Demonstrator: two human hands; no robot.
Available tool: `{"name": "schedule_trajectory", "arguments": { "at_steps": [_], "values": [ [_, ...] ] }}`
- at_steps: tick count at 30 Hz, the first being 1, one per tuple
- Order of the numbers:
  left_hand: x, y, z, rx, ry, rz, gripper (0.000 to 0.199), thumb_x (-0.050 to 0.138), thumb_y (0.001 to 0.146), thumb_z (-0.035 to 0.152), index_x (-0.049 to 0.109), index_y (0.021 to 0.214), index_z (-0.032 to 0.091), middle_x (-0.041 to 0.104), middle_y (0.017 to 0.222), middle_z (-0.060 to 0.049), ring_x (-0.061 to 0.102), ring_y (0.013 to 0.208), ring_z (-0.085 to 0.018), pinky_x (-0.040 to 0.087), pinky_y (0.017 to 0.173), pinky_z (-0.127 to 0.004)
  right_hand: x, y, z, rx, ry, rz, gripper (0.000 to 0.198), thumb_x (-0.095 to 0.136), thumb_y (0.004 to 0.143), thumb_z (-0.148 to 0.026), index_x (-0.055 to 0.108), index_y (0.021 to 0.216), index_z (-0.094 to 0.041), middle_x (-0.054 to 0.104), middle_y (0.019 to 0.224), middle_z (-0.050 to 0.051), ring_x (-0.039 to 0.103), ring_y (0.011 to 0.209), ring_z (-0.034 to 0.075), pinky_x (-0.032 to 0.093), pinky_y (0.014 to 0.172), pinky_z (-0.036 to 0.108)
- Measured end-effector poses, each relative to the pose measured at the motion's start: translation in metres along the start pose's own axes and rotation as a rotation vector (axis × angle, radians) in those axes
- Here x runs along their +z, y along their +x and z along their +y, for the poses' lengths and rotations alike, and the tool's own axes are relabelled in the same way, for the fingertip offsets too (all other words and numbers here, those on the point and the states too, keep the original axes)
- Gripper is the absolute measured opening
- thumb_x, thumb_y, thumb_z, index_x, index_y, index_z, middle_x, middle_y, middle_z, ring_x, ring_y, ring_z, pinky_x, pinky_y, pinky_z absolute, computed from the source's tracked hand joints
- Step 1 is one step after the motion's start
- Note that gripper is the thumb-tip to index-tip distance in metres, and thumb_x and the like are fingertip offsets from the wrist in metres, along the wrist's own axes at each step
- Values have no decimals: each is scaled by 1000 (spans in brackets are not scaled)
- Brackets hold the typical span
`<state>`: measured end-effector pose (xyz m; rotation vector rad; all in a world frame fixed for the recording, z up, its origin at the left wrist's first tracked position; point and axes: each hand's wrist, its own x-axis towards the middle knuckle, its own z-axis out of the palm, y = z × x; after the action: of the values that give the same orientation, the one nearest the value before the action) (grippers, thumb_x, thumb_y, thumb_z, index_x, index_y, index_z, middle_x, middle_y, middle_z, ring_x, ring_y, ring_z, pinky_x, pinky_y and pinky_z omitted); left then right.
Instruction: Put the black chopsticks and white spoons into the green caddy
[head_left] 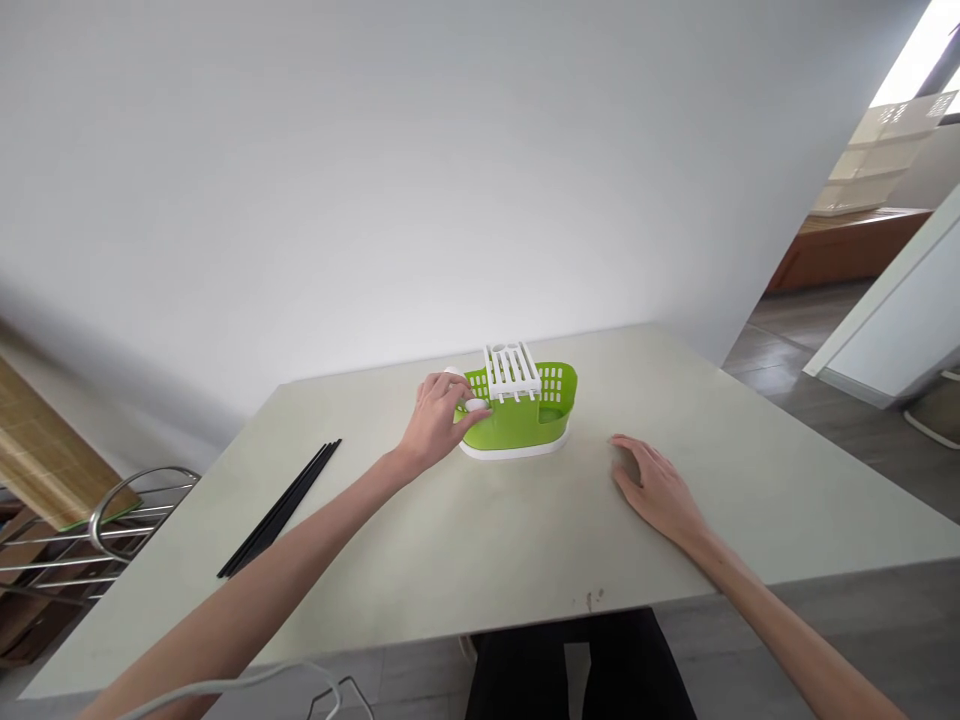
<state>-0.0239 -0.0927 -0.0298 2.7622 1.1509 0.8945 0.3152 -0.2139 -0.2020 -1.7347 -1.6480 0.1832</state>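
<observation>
A green plastic utensil basket (504, 428) with slotted end walls and a white base stands near the back middle of the table. Across its top sits a white slatted rack (514, 370) with small hooks along the front. My left hand (439, 410) is at the basket's left end, thumb and fingers closed around a small white rounded piece (475, 404); its full shape is hidden by the fingers. To the right of the basket, my right hand (660, 490) rests on the table with fingers spread and nothing in them.
Black chopsticks (289, 505) lie in a bundle on the left of the pale table (525, 540). A plain wall (450, 200) rises behind it. Left of the table is a metal rack (112, 520); a pale cable (217, 686) crosses the lower left.
</observation>
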Motion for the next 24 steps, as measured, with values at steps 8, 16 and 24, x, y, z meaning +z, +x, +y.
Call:
{"name": "schedule_trajectory", "arguments": {
  "at_steps": [8, 16, 24],
  "values": [
    [-19, 12, 5, -92, -155, 62, 34, 70, 94, 55, 64, 84, 23, 76, 110, -7, 62, 110, -27, 47, 99, -45, -1, 0, 0, -1, 3, -2, 39, 44, 98, -34, 57, 135, -27, 66, 144, 10, 59, 136, 31, 44, 115, 54],
    [-80, 27, 10, -402, -732, 310, 45, 65, 95, 64, 48, 83, 24, 57, 58, 5, 52, 46, -10, 35, 46, -23, -1, 1, 0, 3, -4, -5, 40, 44, 98, -34, 58, 134, -25, 66, 143, 11, 59, 136, 31, 45, 115, 54],
    [-128, -13, -33, -520, -830, 558, 43, 68, 96, 55, 53, 77, 21, 56, 65, 2, 54, 55, -10, 46, 52, -23, -2, -1, 1, -3, -10, -4, 39, 45, 98, -35, 58, 134, -25, 66, 144, 11, 59, 135, 31, 44, 115, 54]
  ]
}}
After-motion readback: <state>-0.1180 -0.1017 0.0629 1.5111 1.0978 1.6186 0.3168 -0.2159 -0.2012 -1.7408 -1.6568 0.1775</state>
